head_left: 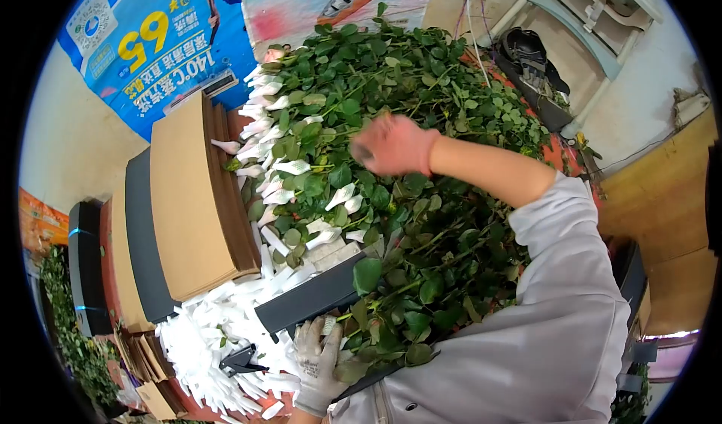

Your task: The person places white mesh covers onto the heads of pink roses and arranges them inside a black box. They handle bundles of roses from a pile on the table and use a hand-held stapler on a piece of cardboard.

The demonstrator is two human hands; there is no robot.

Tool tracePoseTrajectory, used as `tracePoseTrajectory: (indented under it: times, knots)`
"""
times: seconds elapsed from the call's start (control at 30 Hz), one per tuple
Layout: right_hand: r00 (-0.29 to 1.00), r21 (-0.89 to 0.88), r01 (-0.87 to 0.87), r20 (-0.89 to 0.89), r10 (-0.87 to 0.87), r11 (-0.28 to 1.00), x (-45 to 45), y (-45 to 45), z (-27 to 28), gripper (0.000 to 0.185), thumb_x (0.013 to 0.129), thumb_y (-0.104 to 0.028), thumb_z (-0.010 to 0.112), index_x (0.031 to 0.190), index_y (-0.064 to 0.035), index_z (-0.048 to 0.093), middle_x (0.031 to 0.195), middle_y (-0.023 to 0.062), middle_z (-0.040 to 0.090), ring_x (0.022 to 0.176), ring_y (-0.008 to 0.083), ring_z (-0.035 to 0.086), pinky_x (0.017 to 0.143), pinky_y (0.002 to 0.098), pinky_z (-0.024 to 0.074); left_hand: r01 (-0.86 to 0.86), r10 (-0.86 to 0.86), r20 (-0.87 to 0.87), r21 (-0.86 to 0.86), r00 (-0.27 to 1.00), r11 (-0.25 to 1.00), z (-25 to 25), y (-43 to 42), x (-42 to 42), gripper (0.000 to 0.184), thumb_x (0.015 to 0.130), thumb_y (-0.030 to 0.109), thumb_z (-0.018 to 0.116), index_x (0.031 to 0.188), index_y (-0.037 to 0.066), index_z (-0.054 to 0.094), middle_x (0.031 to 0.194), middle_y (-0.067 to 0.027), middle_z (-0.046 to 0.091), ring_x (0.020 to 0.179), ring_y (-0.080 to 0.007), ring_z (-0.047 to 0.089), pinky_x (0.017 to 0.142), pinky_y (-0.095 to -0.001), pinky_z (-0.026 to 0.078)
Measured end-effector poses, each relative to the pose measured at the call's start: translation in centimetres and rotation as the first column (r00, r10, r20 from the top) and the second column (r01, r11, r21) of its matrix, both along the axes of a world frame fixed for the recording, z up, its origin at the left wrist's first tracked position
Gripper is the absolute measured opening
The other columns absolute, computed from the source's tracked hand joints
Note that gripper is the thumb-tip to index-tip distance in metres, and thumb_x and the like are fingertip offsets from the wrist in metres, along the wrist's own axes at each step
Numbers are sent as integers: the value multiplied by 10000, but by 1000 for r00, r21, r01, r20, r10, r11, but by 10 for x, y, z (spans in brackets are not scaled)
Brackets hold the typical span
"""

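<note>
My left hand (319,358), in a pale work glove, lies at the lower middle beside a dark grey board (308,294). Its fingers are apart around a small netted bud, and stems and leaves lie to its right. My right hand (387,145), in a pink glove, is over the large heap of leafy green stems (421,85). It is blurred, and what its fingers hold, if anything, cannot be made out. White-sleeved buds (292,167) line the heap's left edge. A black stapler (242,360) rests on the pile of white net sleeves (203,341).
Stacked brown cardboard sheets (192,198) stand on the left, next to dark sheets (143,236). A blue poster (158,40) hangs behind. At the upper right are a white folding chair (579,25) and a dark shoe (526,55).
</note>
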State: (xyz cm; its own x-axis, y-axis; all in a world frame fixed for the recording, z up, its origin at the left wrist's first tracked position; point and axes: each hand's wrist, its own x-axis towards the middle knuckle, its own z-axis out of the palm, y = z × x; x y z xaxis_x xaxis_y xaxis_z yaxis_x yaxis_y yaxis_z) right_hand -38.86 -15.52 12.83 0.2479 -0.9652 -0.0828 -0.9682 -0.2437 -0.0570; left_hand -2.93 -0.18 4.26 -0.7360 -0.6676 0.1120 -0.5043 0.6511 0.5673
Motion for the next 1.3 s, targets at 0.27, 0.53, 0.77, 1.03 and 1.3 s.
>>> tracePoseTrajectory:
  times: [0.27,0.53,0.77,1.03,1.3]
  knots:
    - [945,284,232,-291,-147,930,-13,-86,-70,412,785,-151,454,1178,-35,499,1176,147,535,1172,267,461,945,384,359,32,-33,73,10,997,999,17,-4,-1,613,665,349,692,1177,50,535,1231,-262,426,1095,-458,412,949,-538,300]
    - [967,-266,78,-216,-138,961,-51,-64,-55,290,778,-72,440,1054,-73,528,1040,153,556,955,283,566,810,396,450,83,-78,193,-19,978,996,47,-20,0,590,657,297,711,1160,39,545,1193,-205,488,1094,-401,447,933,-476,353]
    - [582,-500,560,805,116,661,-159,-45,86,229,790,-14,427,971,-31,568,892,132,636,796,230,641,769,357,489,142,-142,-15,-4,990,990,79,-26,1,402,699,220,667,1047,25,614,1036,-157,594,1018,-325,534,926,-406,395]
    - [433,-328,585,900,55,742,-200,-14,106,294,783,27,428,1019,-18,597,883,64,657,745,128,627,697,252,488,114,-133,-180,-113,975,987,115,-52,-28,343,711,138,633,1024,0,611,1038,-188,594,967,-341,556,866,-400,433]
    - [924,-298,-93,-382,-30,950,-18,26,43,205,784,-107,466,967,-112,557,885,119,631,764,281,641,620,394,510,47,-16,-334,83,942,995,97,-49,-24,276,706,125,624,952,-1,631,953,-176,628,904,-325,590,819,-388,456]
